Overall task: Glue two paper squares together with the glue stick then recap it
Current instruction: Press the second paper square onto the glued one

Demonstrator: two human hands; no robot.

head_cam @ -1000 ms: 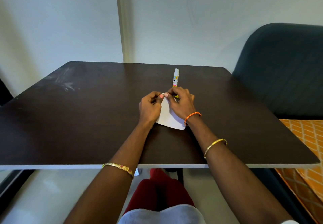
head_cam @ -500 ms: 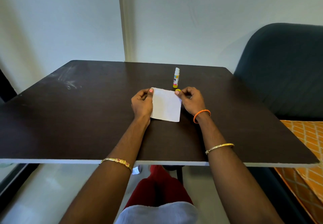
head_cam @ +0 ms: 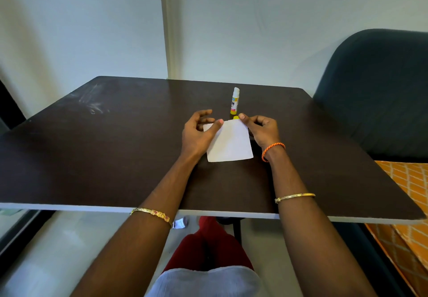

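A white paper square lies on the dark table, turned slightly clockwise. A sliver of white paper peeks out at its upper left corner. My left hand rests its thumb on that corner, with the other fingers lifted and spread. My right hand pinches the upper right corner of the paper square. Just behind the paper the glue stick stands upright, white on top with a yellow base. A small yellow cap lies on the table at its foot, by my right fingertips.
A dark upholstered chair stands at the table's right side, with an orange patterned cloth below it. A pale wall runs close behind the far edge. The near table edge crosses my forearms.
The paper went from held up between both hands to lying on the table, slightly rotated. My left fingers have opened and lifted, leaving only the thumb on the paper.
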